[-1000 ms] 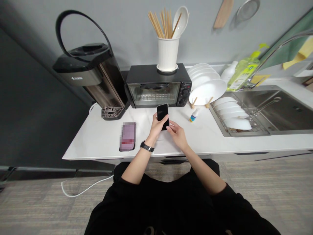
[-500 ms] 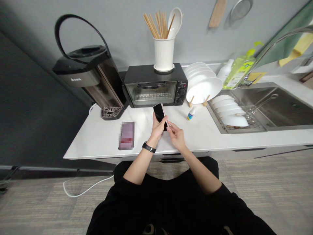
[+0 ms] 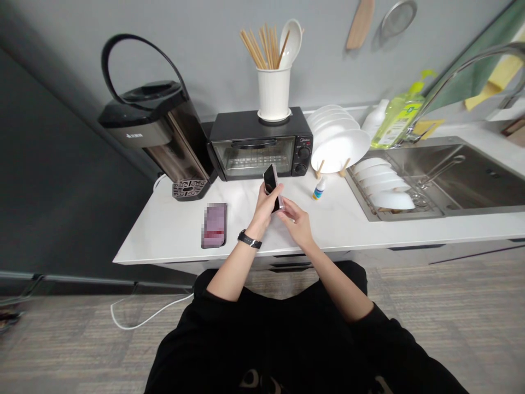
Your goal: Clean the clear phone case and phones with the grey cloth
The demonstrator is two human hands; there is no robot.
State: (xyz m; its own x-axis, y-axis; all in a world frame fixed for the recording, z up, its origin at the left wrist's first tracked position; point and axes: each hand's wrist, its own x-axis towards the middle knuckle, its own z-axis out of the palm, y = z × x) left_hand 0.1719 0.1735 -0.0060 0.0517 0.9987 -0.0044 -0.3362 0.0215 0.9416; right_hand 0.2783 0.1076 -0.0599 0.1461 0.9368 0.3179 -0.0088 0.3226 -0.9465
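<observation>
Got a black smartphone (image 3: 269, 180) clenched in my left hand (image 3: 266, 207), standing on its edge and tilted, held up over the white countertop (image 3: 172, 241) just in front of the toaster oven (image 3: 254, 150). My right hand (image 3: 295, 218) is right up by the phone's lower edge with the fingers pinched in, but I can't tell from this view if it's actually got hold of anything. Biggest risk is the phone slipping, since a one-handed grip on a slim edge doesn't leave much margin, and a bump from my right fingers could tip it onto that hard counter. If it skids, the small bottle with a blue label (image 3: 319, 189) is off to the right, and the blurred flat rectangular object (image 3: 214, 225) is on the left.
</observation>
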